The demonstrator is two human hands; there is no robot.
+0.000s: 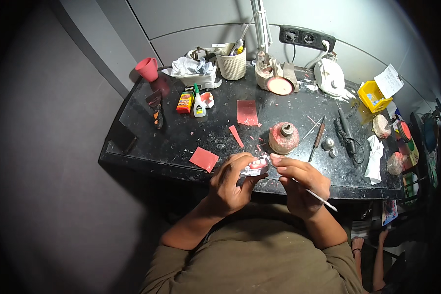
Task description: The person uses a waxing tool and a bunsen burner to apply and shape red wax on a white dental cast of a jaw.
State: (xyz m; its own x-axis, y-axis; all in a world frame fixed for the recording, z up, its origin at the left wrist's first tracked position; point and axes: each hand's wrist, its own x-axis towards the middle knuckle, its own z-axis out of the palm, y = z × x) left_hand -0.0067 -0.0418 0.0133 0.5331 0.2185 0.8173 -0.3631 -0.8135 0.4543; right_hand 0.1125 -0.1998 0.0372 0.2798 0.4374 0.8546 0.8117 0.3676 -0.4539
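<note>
My left hand (231,183) grips a dental model (256,165) with pink wax and white teeth on it, above the desk's front edge. In my right hand (304,182) is a slim carving tool (324,201), held like a pen. Its pale rear end sticks out toward the lower right. The front tip is close to the model, but the fingers hide whether it touches. Just beyond the hands stands a wax-spattered spirit burner (283,138). Pink wax sheets (247,113) and a narrow wax strip (236,136) lie on the desk nearby.
On the black desk (147,142) a knife with a dark handle (317,142), a corded black hand tool (347,132) and a crumpled tissue (375,160) lie at right. A glue bottle (199,104) stands at left, a red mug (147,69) behind. Another person's arms (379,259) show lower right.
</note>
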